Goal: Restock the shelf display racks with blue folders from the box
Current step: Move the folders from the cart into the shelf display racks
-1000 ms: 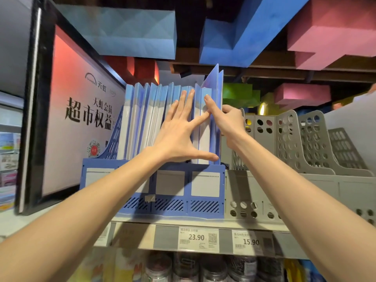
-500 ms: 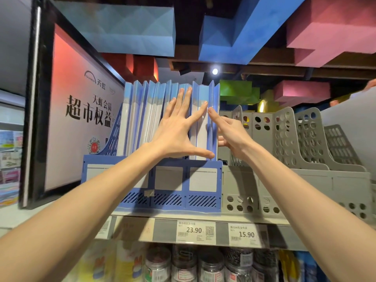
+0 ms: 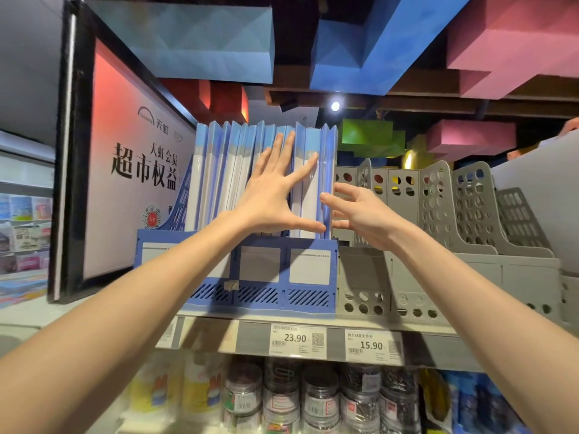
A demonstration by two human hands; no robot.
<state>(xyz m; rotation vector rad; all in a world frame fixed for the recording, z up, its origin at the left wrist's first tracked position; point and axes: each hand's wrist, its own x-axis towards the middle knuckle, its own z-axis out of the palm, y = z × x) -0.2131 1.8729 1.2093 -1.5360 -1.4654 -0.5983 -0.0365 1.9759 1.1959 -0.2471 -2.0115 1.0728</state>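
Several blue folders (image 3: 219,170) stand upright, spines out, in a blue display rack (image 3: 269,274) on the top shelf. My left hand (image 3: 275,195) lies flat with spread fingers against the spines of the folders in the middle and right slots. My right hand (image 3: 360,211) hovers by the rightmost folder (image 3: 329,158), its fingers relaxed and slightly bent, fingertips at the folder's edge, holding nothing. The box is out of view.
Empty grey perforated racks (image 3: 438,214) stand to the right of the blue rack. A framed sign (image 3: 119,183) leans at the left. Price tags (image 3: 297,339) line the shelf edge, with jars of clips (image 3: 313,399) on the shelf below.
The rightmost folder has dropped down level with the others. My right hand has come down and off the spines to the folder's side. My left hand has stayed pressed flat.
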